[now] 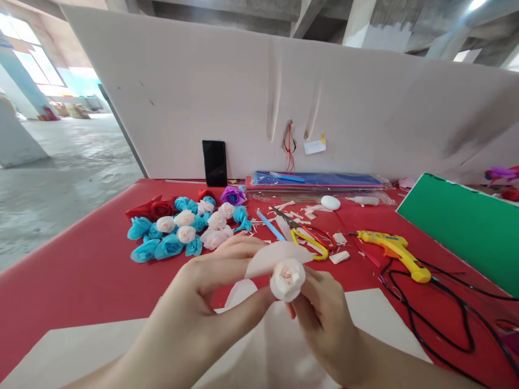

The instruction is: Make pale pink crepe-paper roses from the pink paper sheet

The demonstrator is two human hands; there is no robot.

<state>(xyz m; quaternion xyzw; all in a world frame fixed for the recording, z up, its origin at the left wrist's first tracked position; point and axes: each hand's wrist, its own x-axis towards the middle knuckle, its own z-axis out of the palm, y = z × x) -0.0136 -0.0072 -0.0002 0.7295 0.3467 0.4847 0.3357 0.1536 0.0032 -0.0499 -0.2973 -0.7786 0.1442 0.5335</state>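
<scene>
A pale pink paper rose (287, 279) faces me between my two hands, with a loose rounded petal strip (278, 257) fanning out behind it to the left. My left hand (219, 286) holds the strip between fingers and thumb, its thumb tip against the rose's left side. Below and right of the bloom, my right hand (324, 313) is closed round the rose's base, which its fingers mostly hide. Another pale petal end (240, 292) shows beneath my left fingers. Pale paper sheets (365, 308) lie under the hands.
Finished blue, white, red and purple flowers (186, 227) lie at the left. Scissors (310, 243), paper scraps and a blue pen (271, 225) sit ahead. A yellow glue gun (395, 251) with a black cable and a green board (466, 232) are at the right; a phone (215, 163) leans behind.
</scene>
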